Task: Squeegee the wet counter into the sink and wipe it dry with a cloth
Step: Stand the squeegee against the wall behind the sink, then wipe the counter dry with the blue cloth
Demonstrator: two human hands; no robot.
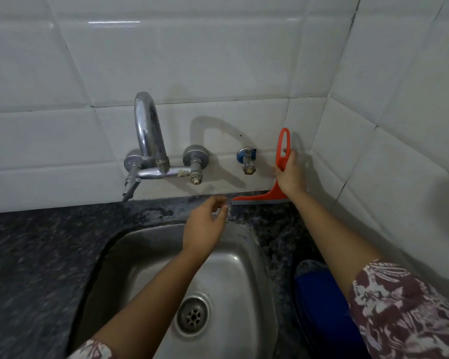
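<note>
- My right hand (290, 174) is gripping the squeegee (270, 185) by its orange loop handle, fingers wrapped around the lower part of the loop.
- The squeegee is standing upright against the tiled wall (218, 60), its loop pointing up and its blade lying along the back edge of the counter (36, 255), right where the counter is meeting the wall.
- The blade is sitting behind the sink (233, 260), toward its right rear corner, with the grey rubber edge touching the dark stone.
- My left hand (205, 226) is hovering over the back rim of the sink, loosely curled and holding nothing, fingertips just beside the left end of the blade; whether they are touching it, I cannot tell.
- Water is glistening in a patch on the counter between the tap (151, 151) and the sink rim, just left of my left hand.
- The sink basin is lying below both my forearms, with the drain (192, 316) showing near the bottom.
- A small valve (247, 161) is sticking out of the wall between the tap and my right hand.
- A blue cloth (322, 307) is lying on the counter to the right of the sink, under my right forearm and partly hidden by my patterned sleeve (405, 314).
</note>
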